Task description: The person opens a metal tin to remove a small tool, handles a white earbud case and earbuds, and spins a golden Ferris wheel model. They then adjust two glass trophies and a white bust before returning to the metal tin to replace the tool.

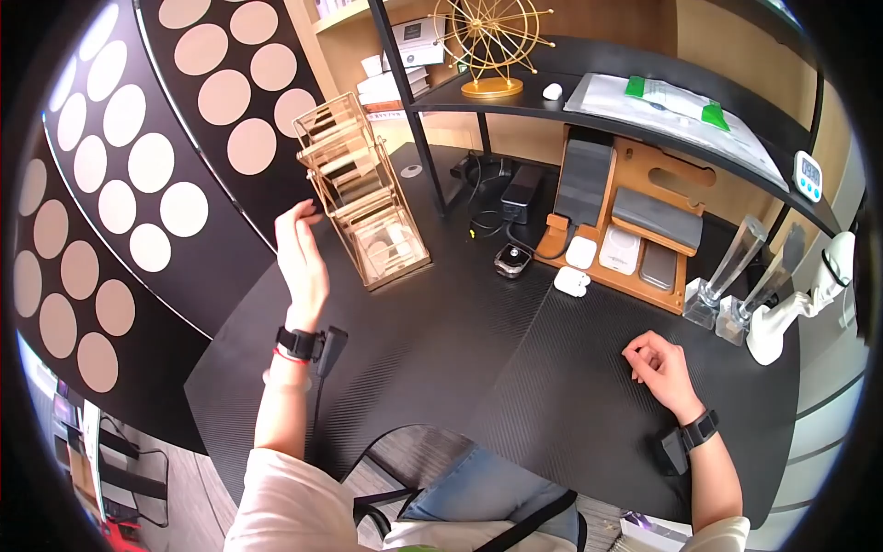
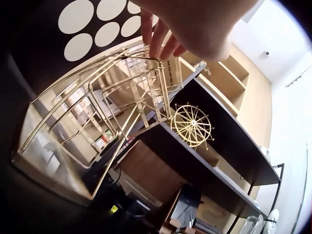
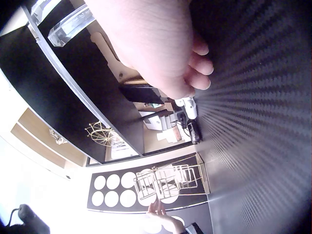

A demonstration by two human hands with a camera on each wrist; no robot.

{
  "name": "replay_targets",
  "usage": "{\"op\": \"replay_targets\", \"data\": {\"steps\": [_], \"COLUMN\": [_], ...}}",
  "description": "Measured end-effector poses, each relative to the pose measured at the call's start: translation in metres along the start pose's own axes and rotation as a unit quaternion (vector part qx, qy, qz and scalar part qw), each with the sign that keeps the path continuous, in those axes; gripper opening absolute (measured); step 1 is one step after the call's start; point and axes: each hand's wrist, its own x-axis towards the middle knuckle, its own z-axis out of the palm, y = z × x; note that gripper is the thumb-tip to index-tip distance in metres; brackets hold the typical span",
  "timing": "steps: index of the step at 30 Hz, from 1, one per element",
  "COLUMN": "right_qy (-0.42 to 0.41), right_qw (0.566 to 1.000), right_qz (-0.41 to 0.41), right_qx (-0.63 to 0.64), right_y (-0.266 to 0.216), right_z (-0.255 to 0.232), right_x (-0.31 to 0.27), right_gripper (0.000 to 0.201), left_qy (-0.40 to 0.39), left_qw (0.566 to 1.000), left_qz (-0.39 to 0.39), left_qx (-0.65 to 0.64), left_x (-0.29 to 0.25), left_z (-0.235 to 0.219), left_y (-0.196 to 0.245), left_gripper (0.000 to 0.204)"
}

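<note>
A gold wire-frame rack [image 1: 368,198] with tiers stands upright on the left part of the black desk. Just to its left is my left hand [image 1: 302,258], raised with fingers extended and fingertips close to the frame. Seen from the left wrist, the fingers of that hand [image 2: 161,36] overlap the upper end of the rack [image 2: 131,97]. My right hand [image 1: 660,368] rests on the right side of the desk, fingers loosely curled with nothing in them. From the right wrist camera, the right hand [image 3: 156,48] lies low over the ribbed desk surface [image 3: 258,117].
A wooden dock [image 1: 658,278] with devices stands at the back, with a white earbud case [image 1: 571,281] and a watch [image 1: 511,261] before it. Clear trophies [image 1: 704,299] and a white stand [image 1: 768,333] line the right. Above, a shelf carries a gold Ferris wheel [image 1: 492,87].
</note>
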Motion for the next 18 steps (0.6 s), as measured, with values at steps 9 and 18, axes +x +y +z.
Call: {"op": "replay_targets", "data": {"steps": [9,18], "right_qy": [0.003,0.003], "right_qw": [1.000,1.000], "right_qz": [0.012,0.004], "right_qx": [-0.003,0.006], "right_y": [0.002,0.003], "right_z": [0.000,0.000], "right_x": [0.000,0.000], "right_gripper": [0.005,0.006], "left_qy": [0.094,-0.045], "left_qw": [0.980,0.991], "left_qz": [0.109,-0.043], "left_qx": [0.141,-0.120], "left_x": [0.045,0.067], "left_z": [0.004,0.011], "left_y": [-0.011,-0.015], "left_gripper": [0.053,0.047]}}
